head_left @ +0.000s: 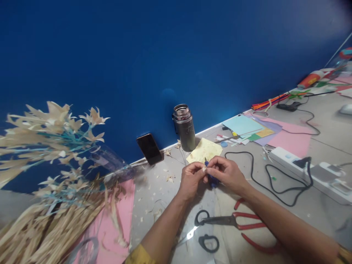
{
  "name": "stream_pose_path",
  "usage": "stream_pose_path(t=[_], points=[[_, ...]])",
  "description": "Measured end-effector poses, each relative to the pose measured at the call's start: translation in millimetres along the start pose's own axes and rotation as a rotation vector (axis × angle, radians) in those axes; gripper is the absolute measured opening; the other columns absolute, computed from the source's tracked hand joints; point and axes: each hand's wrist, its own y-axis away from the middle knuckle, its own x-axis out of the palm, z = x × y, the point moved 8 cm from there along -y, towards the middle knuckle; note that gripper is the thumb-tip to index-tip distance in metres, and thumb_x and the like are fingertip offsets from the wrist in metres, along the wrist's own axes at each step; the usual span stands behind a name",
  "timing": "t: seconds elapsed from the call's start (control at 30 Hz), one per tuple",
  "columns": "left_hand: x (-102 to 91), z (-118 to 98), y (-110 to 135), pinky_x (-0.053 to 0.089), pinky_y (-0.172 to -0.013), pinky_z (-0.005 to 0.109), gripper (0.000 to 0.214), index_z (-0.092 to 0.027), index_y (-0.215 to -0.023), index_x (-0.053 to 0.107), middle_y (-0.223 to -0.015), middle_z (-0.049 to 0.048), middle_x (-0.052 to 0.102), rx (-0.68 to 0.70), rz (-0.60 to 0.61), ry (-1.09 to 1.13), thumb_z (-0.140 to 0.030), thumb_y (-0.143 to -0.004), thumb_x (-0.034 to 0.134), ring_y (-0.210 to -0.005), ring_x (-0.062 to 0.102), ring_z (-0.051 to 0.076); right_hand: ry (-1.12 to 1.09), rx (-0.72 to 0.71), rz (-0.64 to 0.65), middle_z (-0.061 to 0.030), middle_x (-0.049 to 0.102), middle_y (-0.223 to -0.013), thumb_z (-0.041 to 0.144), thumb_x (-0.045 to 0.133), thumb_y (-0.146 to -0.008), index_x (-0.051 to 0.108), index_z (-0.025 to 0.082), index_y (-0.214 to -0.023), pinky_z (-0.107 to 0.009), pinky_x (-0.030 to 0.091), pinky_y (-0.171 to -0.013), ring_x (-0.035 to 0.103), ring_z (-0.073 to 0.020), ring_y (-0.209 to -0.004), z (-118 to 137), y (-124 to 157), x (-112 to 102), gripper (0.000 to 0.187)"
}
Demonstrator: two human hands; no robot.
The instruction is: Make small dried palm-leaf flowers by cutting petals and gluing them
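Observation:
Above the table, my left hand [190, 179] and my right hand [226, 172] meet fingertip to fingertip. Both are closed in a pinch around a small pale piece [204, 169], too small to name. Under the fingers lies a blue tool [213, 181] with a narrow dark tip, mostly hidden by my hands. A crumpled yellow paper [205, 149] is just beyond them. Nearer to me lie black-handled scissors [202, 219] and large red-handled scissors [229, 220], the latter partly behind my right forearm.
A dark open flask [184, 128] and a leaning phone [150, 148] stand by the blue wall. Pale husk-like flowers [66, 126] fill the left, above dried strips [44, 227] and pink paper [125, 216]. Rightward are a looping black cable [251, 172], a power strip [291, 159] and coloured papers [243, 126].

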Motion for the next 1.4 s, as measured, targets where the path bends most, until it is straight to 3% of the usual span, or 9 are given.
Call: stream_pose_path(t=[0.2, 0.4, 0.7, 0.87, 0.97, 1.27, 1.4], points=[[-1.2, 10, -3, 0.040, -0.055, 0.024, 0.036, -0.015, -0.072, 0.063, -0.061, -0.0005, 0.062, -0.101, 0.003, 0.212, -0.035, -0.060, 0.091, -0.049, 0.048, 0.007, -0.021, -0.027, -0.045, -0.0008, 0.066, -0.066, 0.039, 0.072, -0.080, 0.069, 0.020, -0.077, -0.026, 0.047, -0.054, 0.057, -0.0154, -0.060, -2, -2, -7, 0.019], [1.9, 11, -2, 0.039, -0.055, 0.022, 0.036, -0.013, -0.074, 0.063, -0.066, -0.0012, 0.059, -0.155, 0.084, 0.294, -0.034, -0.064, 0.090, -0.050, 0.046, 0.006, -0.004, -0.049, -0.056, -0.0015, 0.066, -0.071, 0.043, 0.067, -0.085, 0.069, 0.020, -0.076, -0.028, 0.048, -0.060, 0.057, -0.0164, -0.065, 0, -2, -11, 0.024], [8.9, 14, 3, 0.040, -0.053, 0.022, 0.038, -0.015, -0.074, 0.059, -0.065, -0.0015, 0.059, -0.179, 0.143, 0.193, -0.039, -0.067, 0.088, -0.049, 0.052, 0.008, 0.025, -0.090, -0.038, -0.0030, 0.070, -0.076, 0.039, 0.063, -0.088, 0.072, 0.022, -0.083, -0.032, 0.049, -0.067, 0.063, -0.0196, -0.070, 7, 0, -11, 0.020], [9.0, 17, 2, 0.040, -0.051, 0.021, 0.036, -0.014, -0.073, 0.061, -0.064, -0.0003, 0.061, -0.180, 0.182, 0.165, -0.038, -0.069, 0.086, -0.049, 0.053, 0.008, 0.096, -0.166, -0.009, -0.0029, 0.070, -0.077, 0.035, 0.065, -0.087, 0.076, 0.021, -0.089, -0.029, 0.048, -0.063, 0.063, -0.0176, -0.068, 15, 2, -10, 0.018], [7.1, 20, 2, 0.040, -0.051, 0.021, 0.035, -0.012, -0.073, 0.063, -0.063, 0.0001, 0.061, -0.191, 0.183, 0.149, -0.037, -0.068, 0.087, -0.049, 0.053, 0.007, 0.143, -0.203, -0.004, -0.0030, 0.069, -0.078, 0.033, 0.064, -0.087, 0.074, 0.020, -0.083, -0.028, 0.047, -0.065, 0.062, -0.0168, -0.070, 18, 1, -9, 0.017], [7.4, 28, 3, 0.041, -0.050, 0.022, 0.035, -0.010, -0.074, 0.067, -0.060, 0.0014, 0.063, -0.241, 0.190, 0.170, -0.035, -0.065, 0.089, -0.047, 0.054, 0.008, 0.091, -0.059, 0.001, 0.0012, 0.062, -0.068, 0.035, 0.062, -0.087, 0.065, 0.020, -0.077, -0.026, 0.044, -0.060, 0.055, -0.0144, -0.063, 3, 0, -9, 0.018], [8.7, 26, 5, 0.041, -0.051, 0.021, 0.033, -0.011, -0.072, 0.065, -0.059, 0.0004, 0.061, -0.258, 0.188, 0.186, -0.034, -0.068, 0.088, -0.049, 0.053, 0.008, 0.034, -0.058, 0.022, -0.0017, 0.067, -0.076, 0.041, 0.062, -0.089, 0.070, 0.020, -0.083, -0.028, 0.048, -0.065, 0.060, -0.0169, -0.070, 5, -1, -12, 0.023]])
